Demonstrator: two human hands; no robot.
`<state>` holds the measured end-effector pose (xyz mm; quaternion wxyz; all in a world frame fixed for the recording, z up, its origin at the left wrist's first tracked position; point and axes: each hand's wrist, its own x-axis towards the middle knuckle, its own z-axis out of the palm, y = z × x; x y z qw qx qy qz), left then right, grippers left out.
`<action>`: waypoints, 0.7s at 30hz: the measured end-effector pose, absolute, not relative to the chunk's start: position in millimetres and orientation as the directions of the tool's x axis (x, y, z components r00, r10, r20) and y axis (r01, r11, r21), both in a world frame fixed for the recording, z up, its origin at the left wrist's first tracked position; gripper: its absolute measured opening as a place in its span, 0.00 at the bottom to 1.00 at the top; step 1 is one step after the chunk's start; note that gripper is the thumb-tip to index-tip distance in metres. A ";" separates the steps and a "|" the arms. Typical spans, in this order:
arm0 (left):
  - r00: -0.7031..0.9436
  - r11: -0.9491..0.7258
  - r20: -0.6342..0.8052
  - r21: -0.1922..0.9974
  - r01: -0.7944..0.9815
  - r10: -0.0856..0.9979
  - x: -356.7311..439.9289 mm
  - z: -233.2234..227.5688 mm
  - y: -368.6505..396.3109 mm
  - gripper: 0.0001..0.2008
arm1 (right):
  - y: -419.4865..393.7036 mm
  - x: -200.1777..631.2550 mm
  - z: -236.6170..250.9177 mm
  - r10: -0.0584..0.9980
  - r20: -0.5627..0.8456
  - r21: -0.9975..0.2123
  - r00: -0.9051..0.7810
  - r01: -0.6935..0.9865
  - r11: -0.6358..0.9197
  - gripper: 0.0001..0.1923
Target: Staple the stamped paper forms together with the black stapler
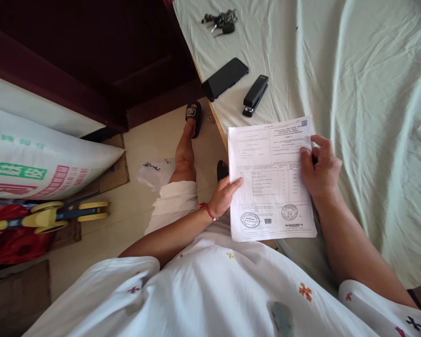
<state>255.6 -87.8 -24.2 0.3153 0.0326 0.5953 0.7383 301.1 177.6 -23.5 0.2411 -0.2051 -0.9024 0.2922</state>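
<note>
A stack of printed paper forms (263, 187) is held up in front of my body, the top sheet bearing a table of text and two round stamps. My left hand (223, 196) grips its left edge, thumb on top and fingers hidden behind. At the upper right edge, my right hand (322, 166) pinches the papers between thumb and bent fingers. Just beyond the stack, a black stapler (256, 95) lies on the cloth-covered surface. Beside it rests a flat black case (225, 78), perhaps a phone cover.
A bunch of keys (224, 22) lies near the far edge of the pale sheet (368, 93). On the floor to the left are a large white printed sack (45, 150), a yellow wheeled toy (47, 217) and a plastic bag (154, 173). Dark wooden furniture (91, 56) stands behind.
</note>
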 end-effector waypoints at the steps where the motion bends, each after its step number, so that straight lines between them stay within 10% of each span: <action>1: -0.801 -0.083 -0.321 0.906 -0.416 0.506 255.9 -24.5 -88.2 0.25 | 177.4 301.1 -23.4 0.512 0.318 -0.629 -0.798 0.227 0.744 0.17; 21: -0.831 0.048 -0.240 0.967 -0.251 0.502 256.6 -22.8 -89.4 0.27 | 174.4 299.3 -18.0 0.520 0.272 -0.607 -0.810 0.275 0.746 0.17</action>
